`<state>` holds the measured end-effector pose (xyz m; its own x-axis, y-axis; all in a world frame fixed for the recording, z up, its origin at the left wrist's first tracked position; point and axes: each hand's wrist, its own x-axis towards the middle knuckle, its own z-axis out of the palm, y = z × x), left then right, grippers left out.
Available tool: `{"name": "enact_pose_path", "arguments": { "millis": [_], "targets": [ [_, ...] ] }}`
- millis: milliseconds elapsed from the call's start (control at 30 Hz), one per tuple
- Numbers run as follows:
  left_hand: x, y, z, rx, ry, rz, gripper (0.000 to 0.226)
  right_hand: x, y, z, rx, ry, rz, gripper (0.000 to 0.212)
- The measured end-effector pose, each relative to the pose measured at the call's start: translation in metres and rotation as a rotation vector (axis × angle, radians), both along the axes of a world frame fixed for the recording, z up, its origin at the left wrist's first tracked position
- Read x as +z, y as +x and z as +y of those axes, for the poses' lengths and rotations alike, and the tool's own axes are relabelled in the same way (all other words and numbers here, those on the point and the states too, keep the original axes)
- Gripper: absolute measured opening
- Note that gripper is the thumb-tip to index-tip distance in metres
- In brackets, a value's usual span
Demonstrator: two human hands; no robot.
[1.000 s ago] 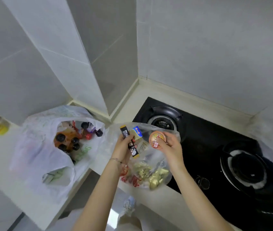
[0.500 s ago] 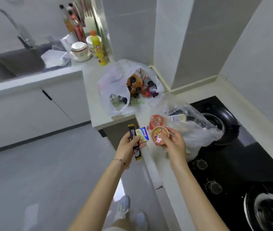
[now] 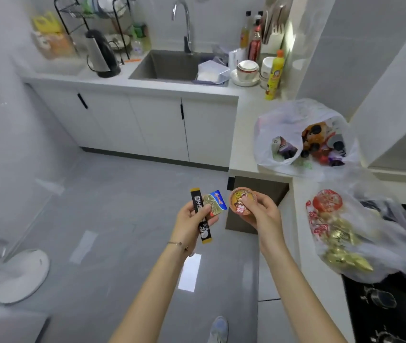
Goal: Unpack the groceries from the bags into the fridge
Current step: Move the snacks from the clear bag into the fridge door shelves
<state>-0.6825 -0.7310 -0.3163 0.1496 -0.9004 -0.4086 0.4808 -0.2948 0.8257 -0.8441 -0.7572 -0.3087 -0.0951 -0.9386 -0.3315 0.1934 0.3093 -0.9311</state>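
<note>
We find the left hand (image 3: pixel 192 221) gripping a slim black stick sachet (image 3: pixel 204 230) together with a small blue-and-gold foil packet (image 3: pixel 215 204), both pinched between thumb and fingers at lower centre of the frame. The right hand (image 3: pixel 263 214), just beside it, holds a small round orange-lidded cup (image 3: pixel 236 198) with the thumb laid across the lid. All three items are clear of the bags and held over open floor. We judge the step in hand to be the carry, with goods taken out and bound for the fridge. No fridge appears anywhere in the frame, so the next move calls for turning to find it and, in our judgement, sparing a finger for the door, since both hands are occupied. At right of centre a crumpled clear plastic bag (image 3: pixel 390 233) lies on the pale countertop (image 3: pixel 244 134), holding a red-lidded cup (image 3: pixel 327 200) and gold-wrapped pieces (image 3: pixel 345 258). Above it a white plastic bag (image 3: pixel 276 125) holds dark-capped bottles (image 3: pixel 317 131). Neither bag is yet emptied. Print on the held items is too small to read. The right edge cuts off the clear bag's far side, and folds hide the white bag's deeper contents.
</note>
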Motion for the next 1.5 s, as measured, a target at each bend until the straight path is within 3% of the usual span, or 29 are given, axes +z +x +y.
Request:
{"name": "enact_pose_path", "arguments": {
  "millis": [400, 933, 1167, 1500],
  "targets": [
    [0.015, 0.162, 0.115, 0.299, -0.074, 0.005, 0.009, 0.031, 0.173, 0.076, 0.296, -0.018, 0.026, 0.029],
    [0.035, 0.347, 0.330, 0.661, -0.108, -0.059, 0.013, 0.064, 0.370, 0.238, 0.573, -0.093, -0.122, 0.020],
    [0.064, 0.402, 0.373, 0.833, -0.183, -0.117, 0.010, 0.094, 0.445, 0.276, 0.812, -0.259, -0.083, 0.018],
    [0.128, 0.478, 0.401, 1.094, -0.339, -0.227, 0.013, 0.156, 0.538, 0.292, 1.142, -0.506, -0.168, 0.019]
  ]
}}
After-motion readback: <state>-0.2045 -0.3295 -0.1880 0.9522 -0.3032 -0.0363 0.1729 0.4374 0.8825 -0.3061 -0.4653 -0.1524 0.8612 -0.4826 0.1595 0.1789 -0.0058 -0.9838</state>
